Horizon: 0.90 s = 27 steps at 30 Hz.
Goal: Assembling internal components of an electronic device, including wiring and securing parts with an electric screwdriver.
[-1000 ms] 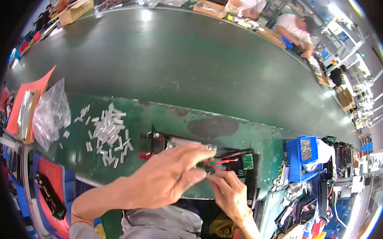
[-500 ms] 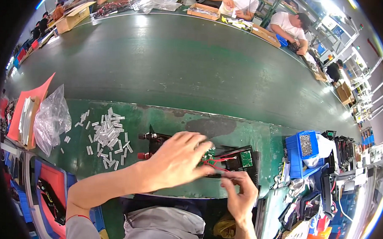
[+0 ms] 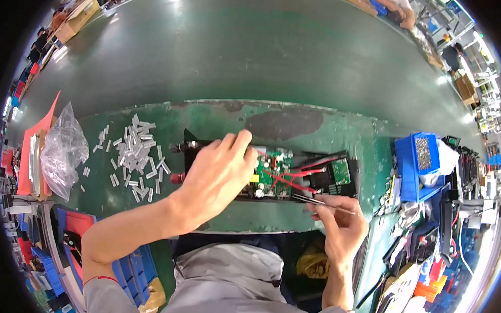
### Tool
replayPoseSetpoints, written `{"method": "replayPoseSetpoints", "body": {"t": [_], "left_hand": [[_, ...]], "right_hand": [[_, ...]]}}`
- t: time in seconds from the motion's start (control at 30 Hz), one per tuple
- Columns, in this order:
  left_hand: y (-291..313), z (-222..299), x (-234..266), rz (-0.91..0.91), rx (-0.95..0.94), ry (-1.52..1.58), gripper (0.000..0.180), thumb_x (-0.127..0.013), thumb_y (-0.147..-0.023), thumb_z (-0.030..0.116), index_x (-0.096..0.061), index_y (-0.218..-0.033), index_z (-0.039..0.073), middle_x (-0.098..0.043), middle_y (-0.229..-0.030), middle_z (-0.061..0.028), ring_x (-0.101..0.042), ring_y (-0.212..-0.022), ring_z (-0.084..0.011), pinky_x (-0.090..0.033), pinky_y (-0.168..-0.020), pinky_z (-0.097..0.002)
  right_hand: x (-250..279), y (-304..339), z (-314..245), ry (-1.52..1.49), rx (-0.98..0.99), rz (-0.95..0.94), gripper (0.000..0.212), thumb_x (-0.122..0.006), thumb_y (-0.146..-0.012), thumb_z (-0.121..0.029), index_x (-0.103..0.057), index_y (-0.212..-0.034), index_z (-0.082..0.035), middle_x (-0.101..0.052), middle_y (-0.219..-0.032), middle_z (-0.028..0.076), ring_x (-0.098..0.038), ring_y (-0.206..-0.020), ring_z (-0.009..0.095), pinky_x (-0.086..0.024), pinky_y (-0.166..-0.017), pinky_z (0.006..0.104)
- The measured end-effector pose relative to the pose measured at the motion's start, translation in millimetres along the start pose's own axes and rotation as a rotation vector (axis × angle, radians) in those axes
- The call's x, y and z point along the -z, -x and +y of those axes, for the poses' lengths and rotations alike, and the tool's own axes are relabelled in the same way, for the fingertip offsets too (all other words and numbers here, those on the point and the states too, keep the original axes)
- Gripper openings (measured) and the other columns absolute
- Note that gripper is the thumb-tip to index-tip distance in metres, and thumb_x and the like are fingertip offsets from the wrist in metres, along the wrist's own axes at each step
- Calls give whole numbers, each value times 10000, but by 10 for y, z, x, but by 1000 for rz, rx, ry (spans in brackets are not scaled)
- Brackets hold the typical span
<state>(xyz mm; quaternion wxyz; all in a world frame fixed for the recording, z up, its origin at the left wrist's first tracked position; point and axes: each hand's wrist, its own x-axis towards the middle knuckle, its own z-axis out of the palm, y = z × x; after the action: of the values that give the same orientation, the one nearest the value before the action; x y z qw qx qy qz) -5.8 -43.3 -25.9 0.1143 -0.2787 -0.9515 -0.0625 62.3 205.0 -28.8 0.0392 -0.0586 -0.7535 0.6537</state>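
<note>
The left hand (image 3: 222, 165) is palm down over the left part of a black casing (image 3: 352, 187), its fingers loosely bent and close together; their tips and whatever lies beneath are partly hidden, so I cannot tell whether it grips anything. The right hand (image 3: 344, 223) is at the casing's front right side, thumb and fingers pinching one slim metal tool (image 3: 309, 199), whose tip points left, at the casing's front edge.

There is one casing, lying lengthwise between the front and back edges of the green workbench (image 3: 226, 224). Inside it two green boards show: a larger circuit board (image 3: 283, 159) beside the left hand and a smaller board (image 3: 340, 172) toward the right end. Red wires (image 3: 302, 174) cross between them, too tangled to count. Two terminals stick out from the casing's left end, one dark terminal (image 3: 176, 148) and one red terminal (image 3: 177, 178).

Toward the workbench's left edge lie dozens of short silvery pieces (image 3: 134, 149), overlapping too much for an exact count. Beyond them, at that edge, are one clear plastic bag (image 3: 66, 153) and one red sheet (image 3: 26, 168). Near the right edge are two blue bins: an upper bin (image 3: 434, 154) holding small metal parts (image 3: 423, 151), uncountable at this size, and a lower bin (image 3: 405, 178). One dark patch (image 3: 284, 126) marks the surface by the back edge.
</note>
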Motion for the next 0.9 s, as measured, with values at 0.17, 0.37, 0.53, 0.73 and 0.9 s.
{"method": "replayPoseSetpoints", "body": {"t": [0.17,0.37,0.53,0.73,0.9], "left_hand": [[-3,48,37,2,14,-21,260,-640,-797,42,-646,-1058,36,-546,-992,-97,-590,-904,-254,-479,-826,-370],[-108,102,-44,67,-7,-34,197,-678,-785,71,-673,-980,40,-560,-988,-82,-600,-915,-238,-489,-799,-373],[-125,124,-133,109,-11,-77,193,-709,-765,59,-671,-953,39,-574,-979,-68,-601,-902,-237,-491,-779,-373],[-1,120,-64,31,-58,27,160,-719,-822,61,-653,-964,29,-580,-929,-92,-602,-875,-257,-483,-767,-382],[26,96,-96,34,150,228,156,-703,-898,42,-631,-1036,33,-609,-880,-103,-643,-765,-303,-509,-680,-398]], "right_hand": [[61,-105,41,406,188,2,130,-799,-834,39,-750,-951,12,-756,-926,66,-703,-778,122,-548,-713,238],[-152,-149,-14,197,58,20,183,-815,-833,31,-741,-1000,27,-746,-931,70,-700,-783,111,-563,-697,229],[-282,-287,-2,395,238,-26,166,-819,-844,-3,-752,-994,20,-757,-932,63,-715,-845,105,-567,-716,231],[-368,-370,46,240,98,-8,199,-817,-856,-37,-766,-1041,17,-772,-943,74,-735,-894,120,-562,-742,228],[-445,-409,82,280,83,-6,195,-812,-861,-38,-770,-1043,16,-773,-943,77,-735,-884,122,-561,-749,232]]}}
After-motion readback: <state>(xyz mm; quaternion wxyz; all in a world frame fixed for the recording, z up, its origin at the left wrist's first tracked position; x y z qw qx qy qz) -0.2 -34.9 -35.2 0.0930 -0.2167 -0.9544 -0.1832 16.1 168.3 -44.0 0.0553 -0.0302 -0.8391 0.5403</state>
